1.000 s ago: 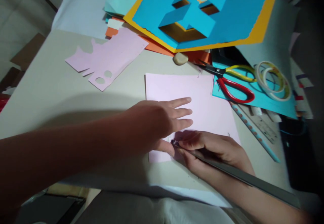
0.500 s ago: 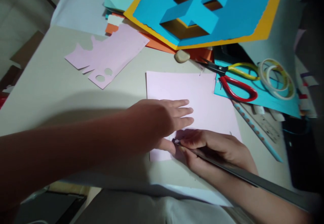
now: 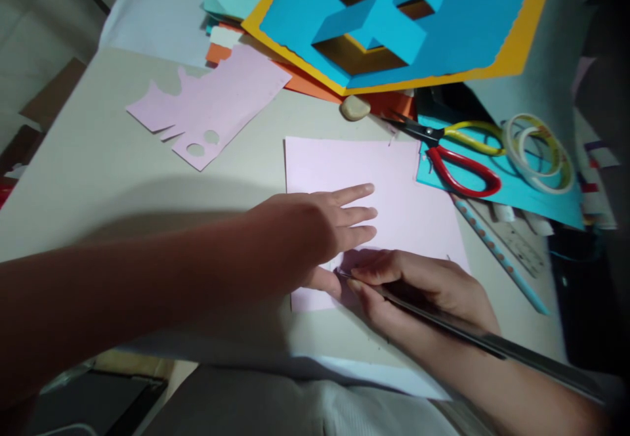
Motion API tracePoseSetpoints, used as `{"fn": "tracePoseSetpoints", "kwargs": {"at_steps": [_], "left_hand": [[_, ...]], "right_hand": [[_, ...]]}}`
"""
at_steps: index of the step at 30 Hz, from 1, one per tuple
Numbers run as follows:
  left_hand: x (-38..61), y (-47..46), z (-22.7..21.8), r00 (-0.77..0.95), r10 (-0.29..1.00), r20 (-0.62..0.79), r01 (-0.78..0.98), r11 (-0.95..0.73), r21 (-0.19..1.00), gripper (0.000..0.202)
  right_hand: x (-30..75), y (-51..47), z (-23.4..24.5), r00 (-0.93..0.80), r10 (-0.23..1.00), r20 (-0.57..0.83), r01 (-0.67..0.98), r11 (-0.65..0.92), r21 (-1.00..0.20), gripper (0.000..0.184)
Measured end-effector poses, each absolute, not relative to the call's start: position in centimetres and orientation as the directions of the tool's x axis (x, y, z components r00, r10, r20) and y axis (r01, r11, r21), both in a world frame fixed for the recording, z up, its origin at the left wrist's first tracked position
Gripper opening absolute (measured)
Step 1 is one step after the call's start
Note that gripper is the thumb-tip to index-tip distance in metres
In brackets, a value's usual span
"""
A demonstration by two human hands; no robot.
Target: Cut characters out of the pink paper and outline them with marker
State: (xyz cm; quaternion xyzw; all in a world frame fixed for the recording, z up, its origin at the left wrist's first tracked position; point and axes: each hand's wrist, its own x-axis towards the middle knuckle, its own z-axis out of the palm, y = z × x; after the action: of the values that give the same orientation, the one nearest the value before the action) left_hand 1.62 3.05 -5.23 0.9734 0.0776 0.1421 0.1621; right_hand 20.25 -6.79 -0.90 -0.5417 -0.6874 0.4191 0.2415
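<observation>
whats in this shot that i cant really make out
In the head view:
- Tip of the dark tool in the right hand: too small and blurred.
- Part of the pink sheet: hidden under the left hand.
- Top of the blue pop-up card: cut off by the upper edge.

We see a pink sheet flat near the table's front edge, and a long, dark tool slanting, tip near the sheet's front-left corner.
</observation>
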Motion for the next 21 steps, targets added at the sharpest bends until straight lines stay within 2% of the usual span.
{"fn": "tracePoseSetpoints", "kwargs": {"at_steps": [7, 11, 17, 21], "left_hand": [[1.35, 2.94, -4.69, 0.942, 0.242, 0.232, 0.148, -0.921, 0.360, 0.074], [1.37, 2.97, -4.68, 0.943, 0.271, 0.195, 0.186, -0.911, 0.368, 0.078], [1.75, 3.16, -4.44, 0.959, 0.257, 0.118, 0.210, -0.925, 0.316, 0.083], [1.39, 3.03, -4.49, 0.947, 0.280, 0.156, 0.209, -0.909, 0.359, 0.084]], "right_hand": [[20.06, -6.83, -0.79, -0.237, 0.959, -0.154, 0.607, 0.022, -0.794, 0.010], [19.86, -6.58, -0.67, -0.187, 0.968, -0.165, 0.567, -0.031, -0.823, 0.011], [20.10, -6.21, -0.74, -0.229, 0.956, -0.185, 0.498, -0.048, -0.866, 0.014], [20.11, -6.22, -0.82, -0.203, 0.960, -0.193, 0.519, -0.061, -0.852, 0.014]]}}
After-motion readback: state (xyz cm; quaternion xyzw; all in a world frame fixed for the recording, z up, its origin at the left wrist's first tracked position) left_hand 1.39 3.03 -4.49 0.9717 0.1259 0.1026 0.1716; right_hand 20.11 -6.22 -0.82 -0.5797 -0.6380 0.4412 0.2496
